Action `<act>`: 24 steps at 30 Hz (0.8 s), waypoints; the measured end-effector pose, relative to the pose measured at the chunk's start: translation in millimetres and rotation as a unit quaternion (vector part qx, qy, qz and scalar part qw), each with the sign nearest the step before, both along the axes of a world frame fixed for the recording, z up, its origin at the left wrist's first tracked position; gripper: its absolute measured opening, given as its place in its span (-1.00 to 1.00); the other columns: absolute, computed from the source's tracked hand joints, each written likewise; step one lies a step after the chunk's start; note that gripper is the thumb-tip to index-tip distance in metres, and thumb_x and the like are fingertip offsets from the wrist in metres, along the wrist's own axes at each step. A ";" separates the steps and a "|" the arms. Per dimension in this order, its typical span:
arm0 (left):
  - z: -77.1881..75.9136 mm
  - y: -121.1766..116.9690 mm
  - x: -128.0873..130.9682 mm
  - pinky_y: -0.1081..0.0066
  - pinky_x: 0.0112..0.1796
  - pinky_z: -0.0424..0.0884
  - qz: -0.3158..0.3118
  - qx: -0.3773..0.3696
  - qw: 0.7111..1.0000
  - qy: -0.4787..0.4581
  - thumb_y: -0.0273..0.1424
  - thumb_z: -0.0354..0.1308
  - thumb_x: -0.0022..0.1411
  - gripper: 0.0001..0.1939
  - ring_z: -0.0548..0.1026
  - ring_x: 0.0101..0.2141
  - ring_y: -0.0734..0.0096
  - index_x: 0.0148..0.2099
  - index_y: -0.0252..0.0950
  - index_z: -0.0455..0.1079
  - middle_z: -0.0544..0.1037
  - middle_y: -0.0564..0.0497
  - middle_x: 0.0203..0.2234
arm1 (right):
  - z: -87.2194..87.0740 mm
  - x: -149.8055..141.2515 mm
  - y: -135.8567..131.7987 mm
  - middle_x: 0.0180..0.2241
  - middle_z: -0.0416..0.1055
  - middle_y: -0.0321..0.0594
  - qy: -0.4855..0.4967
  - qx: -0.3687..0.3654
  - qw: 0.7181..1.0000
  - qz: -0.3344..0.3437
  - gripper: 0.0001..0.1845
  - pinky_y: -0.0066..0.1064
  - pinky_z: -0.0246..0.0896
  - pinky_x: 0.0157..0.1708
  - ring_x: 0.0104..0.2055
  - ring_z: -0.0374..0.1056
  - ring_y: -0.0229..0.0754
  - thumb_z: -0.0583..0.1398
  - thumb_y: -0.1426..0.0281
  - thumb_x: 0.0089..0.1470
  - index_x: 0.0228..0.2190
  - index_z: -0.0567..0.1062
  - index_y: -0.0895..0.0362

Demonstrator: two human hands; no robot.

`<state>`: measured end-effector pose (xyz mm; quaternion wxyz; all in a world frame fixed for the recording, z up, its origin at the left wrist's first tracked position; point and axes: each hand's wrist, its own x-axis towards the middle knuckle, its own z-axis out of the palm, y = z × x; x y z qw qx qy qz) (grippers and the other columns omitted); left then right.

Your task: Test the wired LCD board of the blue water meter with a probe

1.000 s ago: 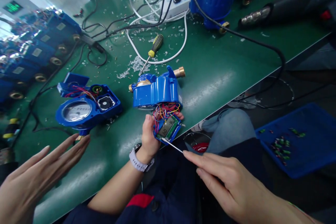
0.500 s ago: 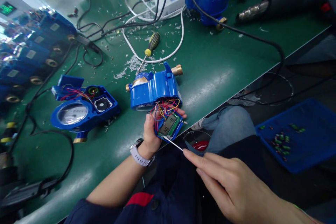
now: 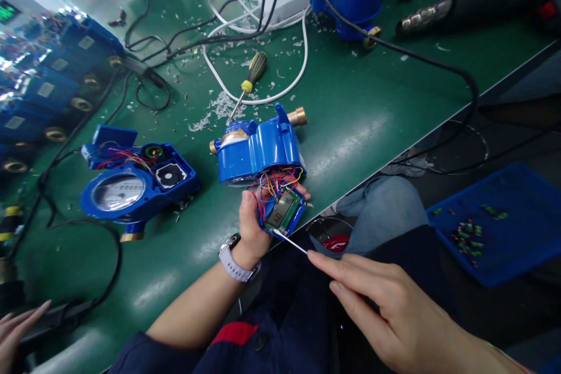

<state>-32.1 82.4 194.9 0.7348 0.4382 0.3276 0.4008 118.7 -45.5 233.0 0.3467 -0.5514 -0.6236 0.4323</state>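
Note:
My left hand (image 3: 253,225), with a watch on the wrist, is closed around a small blue display module (image 3: 283,211) with a lit-free LCD and green circuit board. Red, yellow and white wires run from it to a blue water meter (image 3: 258,152) lying on its side on the bench. Between the fingers of my right hand (image 3: 381,298) is a thin white cotton swab (image 3: 290,241). Its tip touches the lower edge of the circuit board, below the LCD. The far end of the swab is hidden in my fingers.
Left of my hands lies another opened water meter (image 3: 118,190). A screwdriver (image 3: 254,73) rests behind, among white scraps. A heat gun (image 3: 460,9) and power strip (image 3: 284,6) stand farther back. A blue tray (image 3: 517,222) holds small parts at right. Another person's hand (image 3: 20,327) shows at lower left.
Another person's hand has come into view at the lower left. My hands keep nearly the same place, with the swab tip still at the board; the display's characters look different.

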 end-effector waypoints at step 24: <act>7.8 5.2 -1.2 0.04 -0.02 0.41 -0.023 -0.127 0.991 -0.046 0.12 -0.13 0.25 -0.36 0.53 -0.13 0.03 -0.16 -0.36 0.44 0.52 -0.16 -0.28 | 6.1 -4.8 3.0 -0.17 0.48 -0.11 -0.072 0.072 0.995 0.014 -0.52 -0.38 0.48 -0.34 -0.36 0.48 -0.16 -0.08 0.56 0.23 0.11 0.39 0.23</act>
